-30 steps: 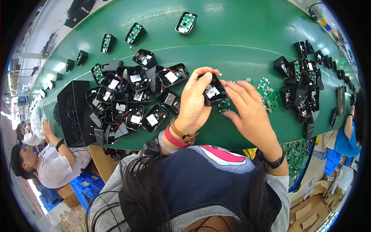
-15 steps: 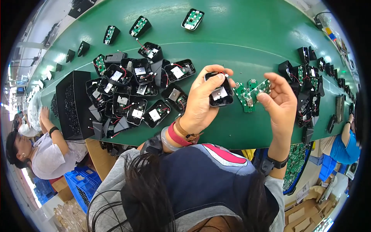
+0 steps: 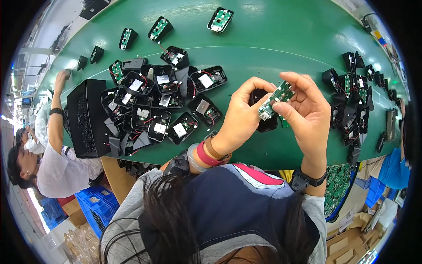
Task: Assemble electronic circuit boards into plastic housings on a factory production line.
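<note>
My left hand (image 3: 244,115) is closed round a black plastic housing (image 3: 267,125), which shows below and behind the fingers. Between the thumb and fingers of my right hand (image 3: 305,102) is a green circuit board (image 3: 278,99), tilted and held in front of the housing. The board overlaps the housing in the view; I cannot tell whether they touch. Another green circuit board (image 3: 285,123) lies on the table, mostly hidden behind my right hand. To the left lies a pile of open black housings (image 3: 180,129) with silvery blocks and red wires inside.
A black bin (image 3: 97,119) of small dark parts stands at the left. Housings fitted with boards (image 3: 220,20) sit along the far side of the green table (image 3: 272,53). More housings (image 3: 332,79) are heaped at the right. A co-worker (image 3: 61,163) reaches over the table at the left.
My right hand has moved left with its circuit board, bringing it over the housing. My left hand has turned the housing. The co-worker's arm at the left now stretches farther across the table.
</note>
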Available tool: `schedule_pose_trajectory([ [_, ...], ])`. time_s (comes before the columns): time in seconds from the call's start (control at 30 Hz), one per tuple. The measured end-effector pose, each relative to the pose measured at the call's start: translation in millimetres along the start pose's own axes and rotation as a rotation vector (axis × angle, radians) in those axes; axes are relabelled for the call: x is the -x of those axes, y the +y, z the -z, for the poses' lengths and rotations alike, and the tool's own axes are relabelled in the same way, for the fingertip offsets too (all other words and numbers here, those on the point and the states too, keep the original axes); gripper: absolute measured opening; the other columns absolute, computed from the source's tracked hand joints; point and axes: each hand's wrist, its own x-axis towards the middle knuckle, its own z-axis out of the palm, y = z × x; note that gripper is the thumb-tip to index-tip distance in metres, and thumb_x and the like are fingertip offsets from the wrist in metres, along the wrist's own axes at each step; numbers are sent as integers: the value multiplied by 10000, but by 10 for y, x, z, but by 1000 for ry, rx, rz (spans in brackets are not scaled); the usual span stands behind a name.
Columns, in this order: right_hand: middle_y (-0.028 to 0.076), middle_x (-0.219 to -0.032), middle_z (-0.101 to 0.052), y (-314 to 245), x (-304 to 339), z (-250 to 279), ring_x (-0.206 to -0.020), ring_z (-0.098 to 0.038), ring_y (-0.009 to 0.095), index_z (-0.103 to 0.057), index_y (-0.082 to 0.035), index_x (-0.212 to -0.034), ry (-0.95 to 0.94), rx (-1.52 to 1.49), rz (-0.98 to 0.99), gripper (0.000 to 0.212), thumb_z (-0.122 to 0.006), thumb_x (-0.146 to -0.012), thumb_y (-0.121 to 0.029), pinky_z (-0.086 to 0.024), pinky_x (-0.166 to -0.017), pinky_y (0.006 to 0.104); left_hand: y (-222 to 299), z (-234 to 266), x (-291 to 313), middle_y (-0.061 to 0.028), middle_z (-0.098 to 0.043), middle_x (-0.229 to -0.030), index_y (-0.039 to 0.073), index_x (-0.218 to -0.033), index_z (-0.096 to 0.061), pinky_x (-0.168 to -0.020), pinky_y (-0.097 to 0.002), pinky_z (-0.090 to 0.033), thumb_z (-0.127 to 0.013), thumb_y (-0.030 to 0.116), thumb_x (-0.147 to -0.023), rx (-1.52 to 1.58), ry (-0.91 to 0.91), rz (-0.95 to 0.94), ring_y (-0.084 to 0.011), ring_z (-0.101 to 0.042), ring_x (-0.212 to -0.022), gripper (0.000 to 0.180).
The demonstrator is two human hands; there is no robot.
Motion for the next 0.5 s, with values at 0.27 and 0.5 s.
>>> schedule_pose_trajectory([
  [0.27, 37, -975, -542, -38, -32, 116, -848, -580, 83, -562, 39, -1143, 39, 73, 50, 410, -692, -754, 43, -495, -674, 192, -1, 19, -22, -21, -598, -924, 20, -924, -564, -756, -247, -453, -585, 39, -871, -221, -103, -147, -76, -537, -838, 59],
  [0.5, 59, -887, -618, 85, 44, 242, -785, -604, 91, -551, 24, -1087, 110, -4, -85, 358, -714, -769, 0, -490, -675, 191, -1, 49, -19, -55, -591, -1043, 29, -956, -561, -827, -262, -450, -623, 93, -875, -149, -124, -16, -99, -550, -920, 120],
])
